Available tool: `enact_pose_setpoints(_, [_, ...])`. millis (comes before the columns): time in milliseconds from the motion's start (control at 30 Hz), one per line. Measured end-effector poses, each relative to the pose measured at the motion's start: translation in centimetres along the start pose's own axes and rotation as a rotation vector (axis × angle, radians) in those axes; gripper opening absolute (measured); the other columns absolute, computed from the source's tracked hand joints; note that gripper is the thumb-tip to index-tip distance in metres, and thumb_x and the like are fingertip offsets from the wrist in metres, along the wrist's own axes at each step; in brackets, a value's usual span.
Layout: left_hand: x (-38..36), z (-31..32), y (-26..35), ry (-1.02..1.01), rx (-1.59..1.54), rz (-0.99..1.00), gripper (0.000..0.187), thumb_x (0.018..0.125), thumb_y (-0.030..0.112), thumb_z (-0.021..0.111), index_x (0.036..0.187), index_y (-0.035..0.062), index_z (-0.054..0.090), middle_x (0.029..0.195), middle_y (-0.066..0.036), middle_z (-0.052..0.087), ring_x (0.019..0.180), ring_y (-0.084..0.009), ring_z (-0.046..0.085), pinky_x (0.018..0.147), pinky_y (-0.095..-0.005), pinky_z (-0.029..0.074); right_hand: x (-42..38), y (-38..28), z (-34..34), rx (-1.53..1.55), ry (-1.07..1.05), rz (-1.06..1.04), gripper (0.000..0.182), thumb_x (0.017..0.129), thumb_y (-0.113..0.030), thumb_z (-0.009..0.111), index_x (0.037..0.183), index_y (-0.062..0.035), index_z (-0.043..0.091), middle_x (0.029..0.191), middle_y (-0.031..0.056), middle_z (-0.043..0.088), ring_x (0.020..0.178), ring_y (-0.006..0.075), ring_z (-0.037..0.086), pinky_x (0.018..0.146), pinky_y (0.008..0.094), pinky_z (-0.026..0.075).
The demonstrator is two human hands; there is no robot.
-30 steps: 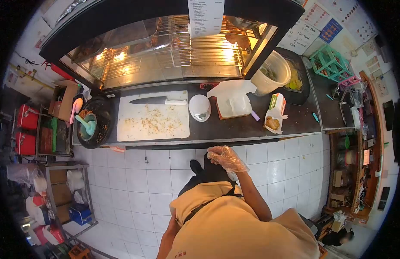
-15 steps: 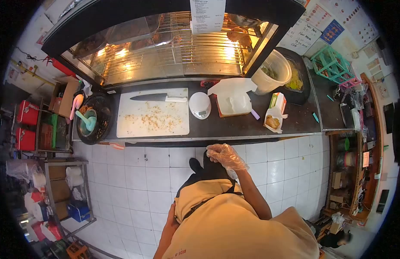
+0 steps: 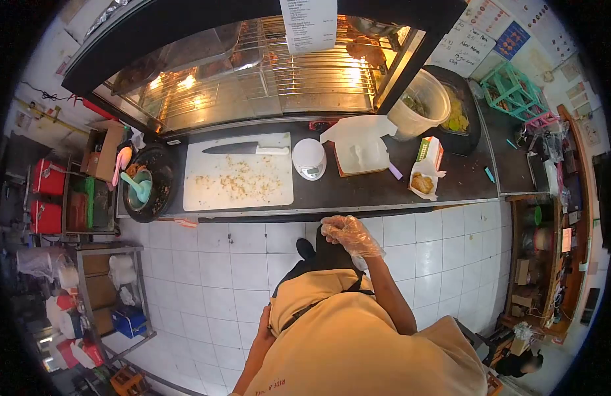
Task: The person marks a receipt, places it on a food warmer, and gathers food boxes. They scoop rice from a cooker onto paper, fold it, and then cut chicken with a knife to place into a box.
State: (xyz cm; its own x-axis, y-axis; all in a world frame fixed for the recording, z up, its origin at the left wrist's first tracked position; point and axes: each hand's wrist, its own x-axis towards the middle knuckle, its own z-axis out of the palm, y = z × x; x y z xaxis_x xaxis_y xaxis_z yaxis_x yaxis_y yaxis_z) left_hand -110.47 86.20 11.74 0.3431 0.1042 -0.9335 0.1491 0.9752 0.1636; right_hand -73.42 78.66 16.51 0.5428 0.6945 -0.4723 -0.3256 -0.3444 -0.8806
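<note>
My right hand point(image 3: 351, 235), in a clear plastic glove, hangs in front of the counter edge with its fingers curled in. The palm side is hidden, so whether it holds anything does not show. My left hand point(image 3: 266, 325), bare, rests against my side at the waist, its fingers mostly out of sight. Nearest on the counter are a white digital scale point(image 3: 309, 159) and an open takeaway box point(image 3: 362, 157) with a pale lining. To their left, a knife point(image 3: 242, 149) lies on a white cutting board point(image 3: 206, 173) strewn with brown crumbs.
A lit glass food warmer point(image 3: 252, 86) stands behind the counter. Farther right are a small carton point(image 3: 424, 175) with fried food, a plastic tub point(image 3: 424, 99) and a teal basket point(image 3: 514, 92). A black mortar point(image 3: 161, 173) sits left, above a metal rack point(image 3: 110, 290).
The view has shifted slightly, so the counter and its things sit a little farther right. Both hands keep nearly the same pose.
</note>
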Motion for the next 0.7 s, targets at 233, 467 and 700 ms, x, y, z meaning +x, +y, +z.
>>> enact_pose_setpoints(233, [-1.1, 2.4, 0.9, 0.02, -0.023, -0.01, 0.04, 0.095, 0.043, 0.048, 0.112, 0.0105, 0.063, 0.103, -0.008, 0.07, 0.09, -0.0244, 0.067, 0.08, -0.0401, 0.057, 0.5, -0.7, -0.1, 0.001, -0.035, 0.039, 0.032, 0.094, -0.016, 0.066, 0.116, 0.0075, 0.063, 0.089, 0.0061, 0.067, 0.075, 0.0124, 0.059, 0.071, 0.0261, 0.051])
enact_pose_setpoints(467, [-0.2, 1.6, 0.7, -0.064, -0.112, -0.057, 0.043, 0.095, 0.044, 0.047, 0.116, 0.0099, 0.062, 0.108, -0.009, 0.069, 0.094, -0.0252, 0.067, 0.082, -0.0408, 0.057, 1.0, -0.5, -0.1, 0.049, -0.074, 0.037, 0.032, 0.093, -0.015, 0.066, 0.116, 0.0072, 0.063, 0.089, 0.0062, 0.067, 0.075, 0.0123, 0.058, 0.071, 0.0258, 0.051])
enact_pose_setpoints(700, [1.9, -0.7, 0.6, -0.014, 0.18, 0.059, 0.053, 0.095, 0.049, 0.047, 0.137, 0.0166, 0.047, 0.113, -0.011, 0.068, 0.101, -0.0283, 0.066, 0.084, -0.0424, 0.056, 2.4, -0.3, -0.1, 0.068, -0.1, 0.05, 0.03, 0.095, -0.016, 0.064, 0.115, 0.0059, 0.063, 0.085, 0.0037, 0.063, 0.072, 0.012, 0.056, 0.067, 0.025, 0.049])
